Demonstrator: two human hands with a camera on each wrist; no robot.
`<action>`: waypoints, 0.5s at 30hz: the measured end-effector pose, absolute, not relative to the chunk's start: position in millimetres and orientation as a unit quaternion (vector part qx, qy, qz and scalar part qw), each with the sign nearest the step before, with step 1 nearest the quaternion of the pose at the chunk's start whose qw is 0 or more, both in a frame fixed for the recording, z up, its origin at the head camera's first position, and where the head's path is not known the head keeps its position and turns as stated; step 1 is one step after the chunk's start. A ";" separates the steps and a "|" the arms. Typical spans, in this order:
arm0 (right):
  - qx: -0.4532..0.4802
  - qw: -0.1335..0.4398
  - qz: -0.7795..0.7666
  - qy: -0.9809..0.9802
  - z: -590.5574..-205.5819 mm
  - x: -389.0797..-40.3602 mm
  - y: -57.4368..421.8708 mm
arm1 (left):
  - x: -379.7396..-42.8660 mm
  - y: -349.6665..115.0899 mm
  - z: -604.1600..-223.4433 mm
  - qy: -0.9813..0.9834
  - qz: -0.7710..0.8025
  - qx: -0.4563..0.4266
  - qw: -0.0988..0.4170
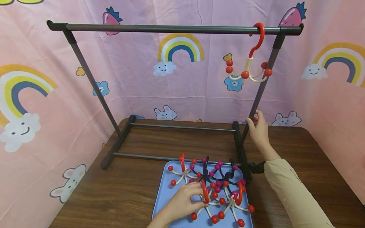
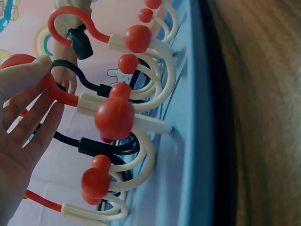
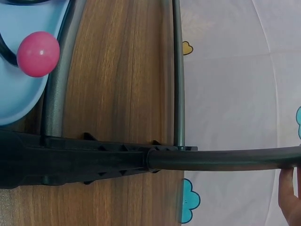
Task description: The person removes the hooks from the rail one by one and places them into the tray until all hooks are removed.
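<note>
My left hand (image 1: 183, 201) pinches the red hook (image 1: 205, 192) of a cream multi-armed hanger with red ball tips, low over the blue tray (image 1: 162, 193). In the left wrist view, the thumb and fingers meet around that hook (image 2: 60, 92). Other hangers crowd the tray: cream ones with red hooks and black ones (image 1: 205, 171) with magenta balls. At the right, my right hand (image 1: 260, 131) holds the dark slanted post (image 1: 263, 84) of a rack. Another red-hooked cream hanger (image 1: 248, 67) hangs from the top rail (image 1: 171, 29), near its right end.
The rack's black feet (image 1: 118, 144) and low crossbars (image 1: 182, 127) stand on a brown wooden table (image 1: 94, 193). The tray's far edge lies by the front crossbar and right foot. A pink patterned curtain (image 1: 131, 63) encloses the back and sides.
</note>
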State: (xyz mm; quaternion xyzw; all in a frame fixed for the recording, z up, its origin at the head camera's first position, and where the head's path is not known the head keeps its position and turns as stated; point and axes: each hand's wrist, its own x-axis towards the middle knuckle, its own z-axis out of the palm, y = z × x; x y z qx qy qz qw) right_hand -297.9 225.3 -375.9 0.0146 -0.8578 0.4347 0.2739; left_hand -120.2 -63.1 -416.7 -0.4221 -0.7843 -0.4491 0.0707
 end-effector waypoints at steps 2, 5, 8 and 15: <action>0.014 0.273 0.435 -0.858 -376.1 -297.7 224.5 | -118.2 -63.4 -413.3 -0.780 -0.455 -0.422 0.074; 0.010 0.274 0.433 -0.858 -376.9 -298.2 223.8 | -121.5 -64.7 -425.9 -0.785 -0.464 -0.407 0.060; 0.009 0.279 0.433 -0.857 -377.2 -299.2 224.1 | -125.5 -65.8 -437.3 -0.788 -0.475 -0.391 0.037; 0.013 0.279 0.433 -0.857 -376.1 -298.8 224.7 | -131.1 -70.8 -448.9 -0.802 -0.465 -0.376 0.021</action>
